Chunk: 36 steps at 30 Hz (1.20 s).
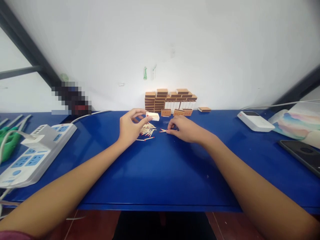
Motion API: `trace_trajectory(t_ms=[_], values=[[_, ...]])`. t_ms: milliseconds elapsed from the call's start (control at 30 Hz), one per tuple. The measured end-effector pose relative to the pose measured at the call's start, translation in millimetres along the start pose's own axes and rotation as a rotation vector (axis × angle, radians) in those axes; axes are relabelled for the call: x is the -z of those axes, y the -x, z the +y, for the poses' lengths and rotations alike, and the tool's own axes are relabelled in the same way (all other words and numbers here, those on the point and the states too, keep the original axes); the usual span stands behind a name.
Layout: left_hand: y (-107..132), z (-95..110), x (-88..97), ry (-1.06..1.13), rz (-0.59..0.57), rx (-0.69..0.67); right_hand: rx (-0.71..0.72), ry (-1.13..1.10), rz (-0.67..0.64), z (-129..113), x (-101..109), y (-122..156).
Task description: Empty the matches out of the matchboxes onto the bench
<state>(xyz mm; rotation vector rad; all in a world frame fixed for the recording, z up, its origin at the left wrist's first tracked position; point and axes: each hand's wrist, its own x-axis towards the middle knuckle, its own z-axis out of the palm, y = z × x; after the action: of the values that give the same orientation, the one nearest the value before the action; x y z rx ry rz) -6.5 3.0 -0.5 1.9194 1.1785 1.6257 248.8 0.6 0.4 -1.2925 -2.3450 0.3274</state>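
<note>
- Head view: the left hand (131, 126) pinches a white tray (156, 117) at its 2 o'clock, with one match (153, 116) showing there
- Right hand (183, 128): fingers nearly together, touching a few matches (162, 130) at 9 o'clock; whether gripped, cannot tell
- The loose pile (148, 129) on the surface (160, 173), at the left hand's 4 o'clock, seems left to box
- Stacked matchboxes (150, 100), at the right hand's 11 o'clock, look done; contents hidden

Red-tipped wooden match pile (148, 129)
Left hand (128, 126) holds a white cardboard tray (155, 117) beyond it; right hand (185, 128) touches stray matches (163, 130) right of the pile.
</note>
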Motion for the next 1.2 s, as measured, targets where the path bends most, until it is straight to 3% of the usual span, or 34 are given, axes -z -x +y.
trace_trajectory(t_ms=[500,667,833,1000,1200], values=[[3,2,0.3,-0.036,-0.062,-0.009,0.006,0.115,-0.017,-8,-16,-3],[1,0,1.3,-0.05,-0.066,-0.014,0.012,0.102,0.017,-6,-5,-2],[3,-4,-0.4,-0.007,-0.183,0.005,-0.013,0.041,0.158,-5,13,0],[9,-1,-3.9,0.029,-0.278,0.031,-0.009,-0.056,0.162,-17,12,2],[17,12,-6.5,0.048,-0.279,0.0,0.092,-0.104,0.181,-35,-2,3]])
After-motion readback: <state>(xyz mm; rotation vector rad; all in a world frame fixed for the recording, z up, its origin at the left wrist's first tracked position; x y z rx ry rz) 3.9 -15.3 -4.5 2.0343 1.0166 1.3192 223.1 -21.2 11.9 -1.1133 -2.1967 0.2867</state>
